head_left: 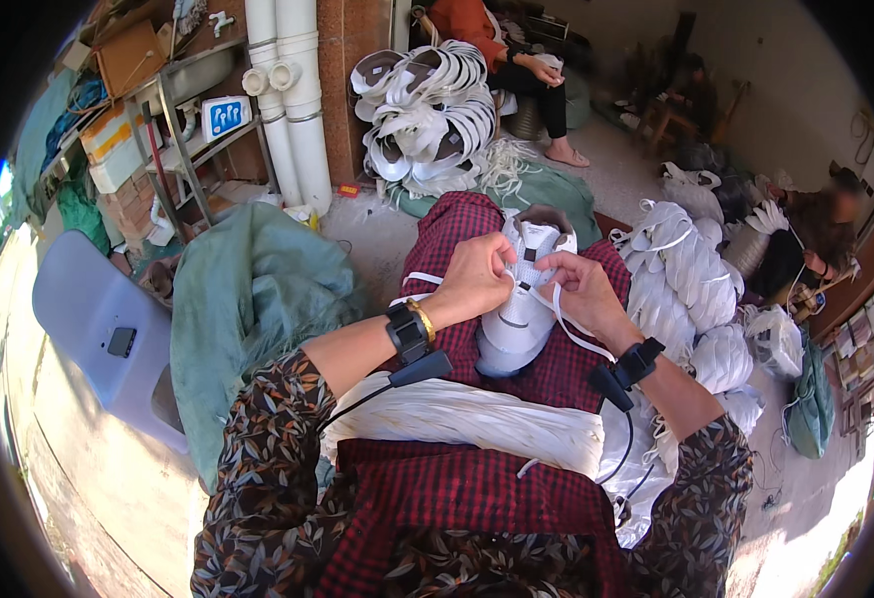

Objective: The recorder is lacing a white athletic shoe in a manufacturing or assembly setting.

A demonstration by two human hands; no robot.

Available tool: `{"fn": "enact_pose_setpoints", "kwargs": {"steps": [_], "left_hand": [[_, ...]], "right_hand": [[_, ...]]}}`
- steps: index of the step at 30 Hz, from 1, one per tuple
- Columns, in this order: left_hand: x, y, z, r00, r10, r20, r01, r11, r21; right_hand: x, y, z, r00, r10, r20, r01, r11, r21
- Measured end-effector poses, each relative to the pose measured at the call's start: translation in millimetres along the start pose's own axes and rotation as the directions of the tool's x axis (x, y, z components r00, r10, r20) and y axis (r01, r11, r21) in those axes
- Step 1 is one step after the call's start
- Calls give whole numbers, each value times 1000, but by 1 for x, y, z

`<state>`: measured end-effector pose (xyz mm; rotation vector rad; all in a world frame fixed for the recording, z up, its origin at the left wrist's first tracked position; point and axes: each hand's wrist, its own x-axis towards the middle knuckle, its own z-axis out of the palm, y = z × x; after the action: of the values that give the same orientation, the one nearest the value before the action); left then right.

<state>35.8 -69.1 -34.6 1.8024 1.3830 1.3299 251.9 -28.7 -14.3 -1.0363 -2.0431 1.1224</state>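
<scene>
Nearest the body, a checked apron (457,483) covers the lap, and a bundle of white strands (477,416) lies crosswise on it, nearer than both hands.

Past that bundle, a white shoe (513,334) rests on the checked cloth over the knees, directly between the left hand (472,274) and the right hand (588,291). Its long axis runs away from the body: the toe points back toward the wearer, nearer than the fingertips, and the opening stands just beyond them, a little to the right. That lengthwise lie, with one hand at each side of the middle, is the key relation; neither hand is clearly nearer.

The right hand is pinched narrow on a white lace (561,317), which trails back toward its own wrist. The left fingertips are close together at the shoe's left side; I cannot tell whether they grip anything. A white band (421,276) runs outward from beneath that hand.

Beyond the hands, toward the left, stand nested white shoe pieces (427,115).
</scene>
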Motion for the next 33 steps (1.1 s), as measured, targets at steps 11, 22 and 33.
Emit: {"fn": "enact_pose_setpoints", "kwargs": {"steps": [11, 22, 33], "left_hand": [[39, 23, -38, 708, 417, 569, -613, 763, 204], [59, 30, -40, 601, 366, 711, -693, 682, 234], [52, 22, -53, 645, 417, 641, -660, 726, 192]], "right_hand": [[18, -46, -21, 808, -346, 477, 582, 344, -736], [31, -41, -24, 843, -152, 516, 531, 392, -751], [30, -38, -41, 827, -107, 552, 491, 614, -618]]}}
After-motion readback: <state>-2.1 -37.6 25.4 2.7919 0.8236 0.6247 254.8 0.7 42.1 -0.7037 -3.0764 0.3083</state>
